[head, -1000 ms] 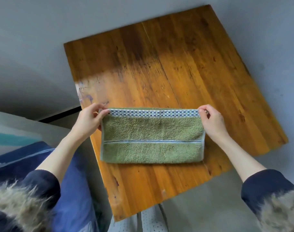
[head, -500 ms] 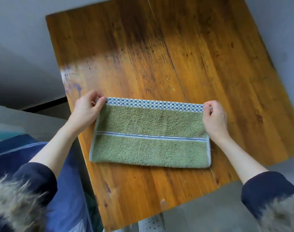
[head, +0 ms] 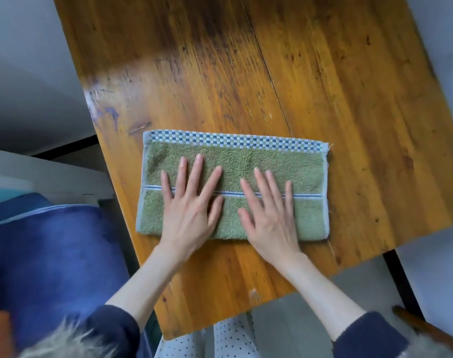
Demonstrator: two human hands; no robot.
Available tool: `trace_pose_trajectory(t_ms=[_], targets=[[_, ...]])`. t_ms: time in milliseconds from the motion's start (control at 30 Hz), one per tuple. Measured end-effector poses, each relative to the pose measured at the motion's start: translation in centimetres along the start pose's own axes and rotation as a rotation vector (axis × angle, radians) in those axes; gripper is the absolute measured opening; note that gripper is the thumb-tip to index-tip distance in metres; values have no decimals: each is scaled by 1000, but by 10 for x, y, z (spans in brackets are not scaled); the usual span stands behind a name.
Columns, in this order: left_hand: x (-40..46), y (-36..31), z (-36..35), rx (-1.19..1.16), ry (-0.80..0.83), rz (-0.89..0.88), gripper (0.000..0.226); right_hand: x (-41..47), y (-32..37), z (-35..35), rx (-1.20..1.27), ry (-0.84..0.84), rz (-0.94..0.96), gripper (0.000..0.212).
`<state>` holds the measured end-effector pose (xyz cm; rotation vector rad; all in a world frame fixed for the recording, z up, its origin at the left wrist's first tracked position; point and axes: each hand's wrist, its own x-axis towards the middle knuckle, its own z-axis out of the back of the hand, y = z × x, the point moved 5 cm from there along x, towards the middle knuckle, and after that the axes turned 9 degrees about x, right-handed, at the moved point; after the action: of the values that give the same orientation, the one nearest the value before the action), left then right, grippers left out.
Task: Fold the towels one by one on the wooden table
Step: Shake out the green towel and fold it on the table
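Observation:
A green towel [head: 302,166] with a blue-and-white checked border along its far edge lies folded into a long rectangle on the wooden table [head: 310,73], near the front edge. My left hand [head: 189,208] lies flat on the towel's left half, fingers straight and spread. My right hand [head: 269,213] lies flat on the middle of the towel, fingers straight too. Both palms press on the cloth over the thin blue stripe. Neither hand holds anything.
A blue cloth [head: 52,267] lies to the left of the table, below its level. The table's left edge runs close to the towel's left end. A dark table leg [head: 401,280] shows at lower right. The far half of the tabletop is bare wood.
Both hands let go of the towel's far corners and moved inward and nearer, now lying flat on top of the towel. The towel has stayed put on the table.

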<state>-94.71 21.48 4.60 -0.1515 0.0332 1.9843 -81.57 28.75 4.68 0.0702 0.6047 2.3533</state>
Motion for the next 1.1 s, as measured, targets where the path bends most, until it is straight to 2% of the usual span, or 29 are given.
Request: trace_pose_trajectory(t_ms=[167, 367, 500, 700, 833, 967, 1100], targets=[[-5, 24, -13, 53, 19, 22, 56, -10, -42, 1, -92, 21, -85, 59], [-5, 54, -5, -30, -26, 33, 56, -4, -81, 30, -89, -53, -172, 63], [13, 50, 5, -17, -88, -2, 53, 25, -87, 41, -141, -53, -189, 64], [35, 47, -7, 80, -37, 85, 56, 28, -86, 33, -174, -38, -221, 63], [30, 48, -8, 59, -8, 40, 55, 26, -74, 35, -170, -29, -237, 62], [-5, 49, -9, -9, 28, 45, 54, 18, -28, 25, -71, -36, -145, 60], [-56, 58, -4, -137, -8, 228, 53, 0, 25, -8, -39, 62, -9, 57]])
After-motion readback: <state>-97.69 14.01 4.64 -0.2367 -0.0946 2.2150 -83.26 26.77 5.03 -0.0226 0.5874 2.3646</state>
